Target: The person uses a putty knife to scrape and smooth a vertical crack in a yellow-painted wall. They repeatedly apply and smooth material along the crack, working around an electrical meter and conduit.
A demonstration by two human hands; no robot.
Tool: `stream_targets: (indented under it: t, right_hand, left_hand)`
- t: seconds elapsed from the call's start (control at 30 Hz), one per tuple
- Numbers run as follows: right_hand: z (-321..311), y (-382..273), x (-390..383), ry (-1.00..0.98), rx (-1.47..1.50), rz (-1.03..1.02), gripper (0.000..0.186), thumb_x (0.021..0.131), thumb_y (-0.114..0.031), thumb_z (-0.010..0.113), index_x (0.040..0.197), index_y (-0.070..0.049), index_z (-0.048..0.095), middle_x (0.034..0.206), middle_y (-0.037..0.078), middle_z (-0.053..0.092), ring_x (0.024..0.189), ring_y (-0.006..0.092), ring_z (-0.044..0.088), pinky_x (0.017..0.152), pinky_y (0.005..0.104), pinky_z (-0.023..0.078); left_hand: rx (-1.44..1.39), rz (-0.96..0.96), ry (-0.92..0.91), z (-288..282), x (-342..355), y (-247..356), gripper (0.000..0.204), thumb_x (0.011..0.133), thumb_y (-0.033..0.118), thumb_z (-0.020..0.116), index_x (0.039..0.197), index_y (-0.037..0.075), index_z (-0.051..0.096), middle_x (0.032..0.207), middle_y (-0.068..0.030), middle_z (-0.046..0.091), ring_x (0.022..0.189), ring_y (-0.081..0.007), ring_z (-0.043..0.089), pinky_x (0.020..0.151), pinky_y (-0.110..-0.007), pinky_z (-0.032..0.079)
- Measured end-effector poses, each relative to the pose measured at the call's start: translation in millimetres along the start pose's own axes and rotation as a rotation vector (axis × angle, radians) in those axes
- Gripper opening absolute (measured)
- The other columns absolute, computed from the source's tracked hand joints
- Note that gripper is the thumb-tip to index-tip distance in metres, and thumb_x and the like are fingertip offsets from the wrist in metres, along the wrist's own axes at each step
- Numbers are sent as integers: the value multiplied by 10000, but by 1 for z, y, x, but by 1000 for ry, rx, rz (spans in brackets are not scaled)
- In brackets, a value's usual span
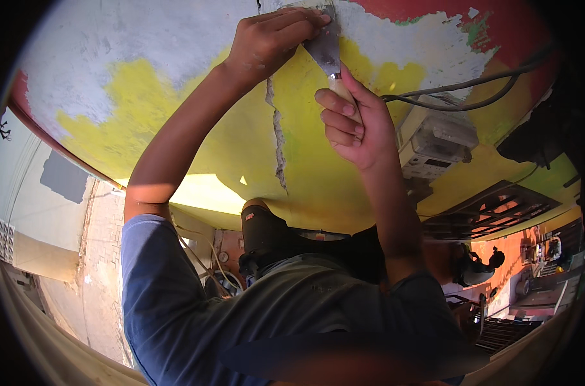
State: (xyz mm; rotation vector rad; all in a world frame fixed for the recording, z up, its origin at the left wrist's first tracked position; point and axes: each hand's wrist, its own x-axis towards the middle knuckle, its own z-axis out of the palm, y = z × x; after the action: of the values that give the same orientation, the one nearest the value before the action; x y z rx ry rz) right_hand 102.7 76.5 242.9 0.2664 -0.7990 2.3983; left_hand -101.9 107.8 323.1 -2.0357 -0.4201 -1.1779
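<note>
My right hand (363, 122) is closed around the pale handle of a putty knife (325, 50), its grey metal blade pointing up along the wall. My left hand (273, 38) reaches in from the left with its fingers bent together, the fingertips pressed on the upper part of the blade. Whether anything else sits under those fingers is hidden. Behind both hands stands a wall (228, 154) with yellow paint and whitish-grey patches. A jagged vertical crack (278, 138) runs down it, just left of the knife.
An electric meter box (434, 138) is fixed to the wall right of my right forearm, with dark cables (460, 106) looping above it. Farther right is a dark-framed window grille (498, 209). A person (476, 265) is at the lower right. A paved path (106, 257) runs at left.
</note>
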Motion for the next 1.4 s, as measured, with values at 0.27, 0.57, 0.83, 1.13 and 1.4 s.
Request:
stream_targets:
  t: [0.27,0.57,0.83,1.13,1.4]
  right_hand:
    - [-1,3,-4,39,-74,-4,202,1123,-388,441,1068,-230,553,722,-18,437,453,56,323,352,210,244]
    - [3,-4,6,6,-8,-72,277,1145,-352,375,1094,-163,572,749,1,434,453,62,330,347,207,273]
    - [7,-11,12,-46,41,-50,315,1147,-349,367,982,-125,514,754,7,432,452,66,337,344,207,257]
    - [13,-10,3,-13,2,-17,278,1145,-344,381,1042,-144,544,748,-6,429,452,54,328,341,206,242]
    - [10,-10,7,-18,12,-10,275,1144,-338,384,1079,-137,559,748,5,427,455,61,337,339,206,244]
  left_hand:
    - [32,24,60,8,-5,1,183,741,-106,740,818,50,683,960,-57,784,897,-200,778,703,-280,648]
    - [-49,-50,95,4,10,-3,187,717,-121,730,702,-4,585,888,-136,752,871,-273,776,726,-327,650]
    - [-30,-9,136,2,16,-5,184,708,-150,716,729,-10,598,872,-144,749,801,-247,769,655,-287,622]
    - [69,-126,128,9,-3,-10,203,731,-111,751,850,48,709,989,-35,798,843,-180,777,638,-253,633]
    - [96,-221,84,8,-3,-13,183,735,-106,758,828,44,707,998,-20,798,861,-170,776,669,-244,636]
